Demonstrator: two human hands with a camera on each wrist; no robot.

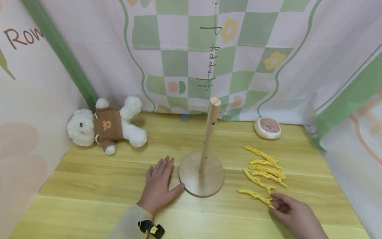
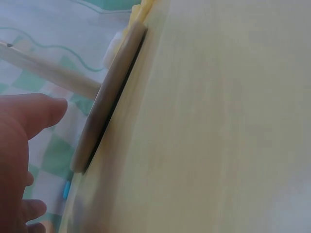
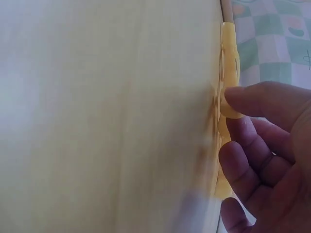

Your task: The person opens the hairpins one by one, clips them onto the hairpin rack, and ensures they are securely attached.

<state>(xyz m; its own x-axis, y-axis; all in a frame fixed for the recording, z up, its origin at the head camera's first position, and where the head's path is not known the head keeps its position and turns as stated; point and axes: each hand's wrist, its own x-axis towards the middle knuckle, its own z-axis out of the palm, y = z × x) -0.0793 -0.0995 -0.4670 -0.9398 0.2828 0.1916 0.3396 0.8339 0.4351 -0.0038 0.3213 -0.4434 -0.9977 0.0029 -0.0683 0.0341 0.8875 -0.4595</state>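
Observation:
A round wooden base (image 1: 215, 186) carries an upright wooden pole (image 1: 210, 129) with small holes along it. My left hand (image 1: 159, 189) rests flat on the table with fingers spread, its thumb tip right at the base's rim; the left wrist view shows that thumb (image 2: 43, 111) close to the base. On the right, my right hand (image 1: 293, 214) pinches the end of the nearest yellow branch-shaped piece (image 1: 253, 194) between thumb and fingers. In the right wrist view this yellow piece (image 3: 230, 58) runs along the tabletop past the thumb. Several similar yellow branch pieces (image 1: 264, 172) lie just beyond it.
At the back left a white plush toy (image 1: 108, 127) in a brown top lies on its side. A white and pink rounded device (image 1: 268, 127) sits at the back right. By the curtain (image 1: 176, 63) lies a small blue ring (image 1: 184, 118). Fabric encloses the table's sides.

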